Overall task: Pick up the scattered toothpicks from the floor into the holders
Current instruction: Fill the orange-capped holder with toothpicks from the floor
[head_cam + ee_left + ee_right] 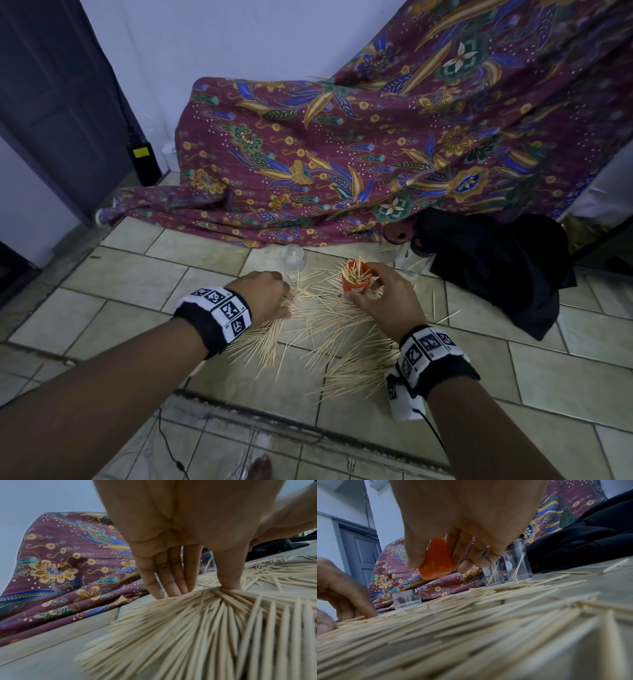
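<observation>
Pale wooden toothpicks [329,329] lie scattered in a broad heap on the tiled floor. My left hand [270,294] is down on the heap's left side; in the left wrist view its fingers [164,586] and thumb close on a fanned bunch of toothpicks [214,615]. My right hand [383,294] grips an orange holder [356,279] packed with upright toothpicks. In the right wrist view the orange holder [436,559] hangs tilted above the floor.
A short clear cup [406,599] stands behind the heap, and two taller clear holders [518,565] with a few toothpicks stand to the right. Patterned maroon cloth [342,154] drapes behind, black fabric [496,267] lies to the right, and a dark door [61,102] is at the left.
</observation>
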{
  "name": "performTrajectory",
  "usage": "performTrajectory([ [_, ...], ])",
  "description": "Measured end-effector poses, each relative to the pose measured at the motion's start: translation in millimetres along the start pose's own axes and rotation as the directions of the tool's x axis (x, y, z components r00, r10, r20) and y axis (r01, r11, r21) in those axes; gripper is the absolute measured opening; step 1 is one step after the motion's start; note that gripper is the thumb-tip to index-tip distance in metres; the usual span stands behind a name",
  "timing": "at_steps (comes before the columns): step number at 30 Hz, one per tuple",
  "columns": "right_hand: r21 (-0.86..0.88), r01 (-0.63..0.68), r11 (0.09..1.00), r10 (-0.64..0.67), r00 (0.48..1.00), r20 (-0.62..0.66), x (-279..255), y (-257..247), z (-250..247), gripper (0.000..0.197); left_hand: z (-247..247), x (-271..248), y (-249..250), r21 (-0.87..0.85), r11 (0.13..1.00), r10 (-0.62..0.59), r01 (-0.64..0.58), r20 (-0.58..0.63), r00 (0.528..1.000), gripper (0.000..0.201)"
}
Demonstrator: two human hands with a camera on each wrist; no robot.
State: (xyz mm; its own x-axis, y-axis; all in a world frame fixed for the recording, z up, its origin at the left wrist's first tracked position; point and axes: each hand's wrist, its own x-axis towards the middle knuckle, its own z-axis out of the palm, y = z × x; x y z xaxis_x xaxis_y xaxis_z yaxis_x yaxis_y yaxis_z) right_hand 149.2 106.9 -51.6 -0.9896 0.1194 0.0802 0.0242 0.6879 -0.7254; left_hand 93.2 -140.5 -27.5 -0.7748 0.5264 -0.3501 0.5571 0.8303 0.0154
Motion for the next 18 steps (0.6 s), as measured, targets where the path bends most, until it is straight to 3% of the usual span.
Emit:
performTrajectory([
  [5,0.000,0.000,1.000,0.000,1.000,-0.010,1,2,1,0.053,-3,7,5,0.113,0.991,0.069,-0.066,-0.028,0.997,0.024],
  [11,0.006,-0.007,1.000,0.007,1.000,-0.006,1,2,1,0.054,-8,16,5,0.249,0.961,0.133,-0.122,-0.027,0.991,0.024],
  [18,0.003,-0.022,1.000,0.022,1.000,-0.004,0,1,0,0.055,-14,26,-2,0.051,0.993,0.106,-0.105,-0.016,0.994,0.026],
])
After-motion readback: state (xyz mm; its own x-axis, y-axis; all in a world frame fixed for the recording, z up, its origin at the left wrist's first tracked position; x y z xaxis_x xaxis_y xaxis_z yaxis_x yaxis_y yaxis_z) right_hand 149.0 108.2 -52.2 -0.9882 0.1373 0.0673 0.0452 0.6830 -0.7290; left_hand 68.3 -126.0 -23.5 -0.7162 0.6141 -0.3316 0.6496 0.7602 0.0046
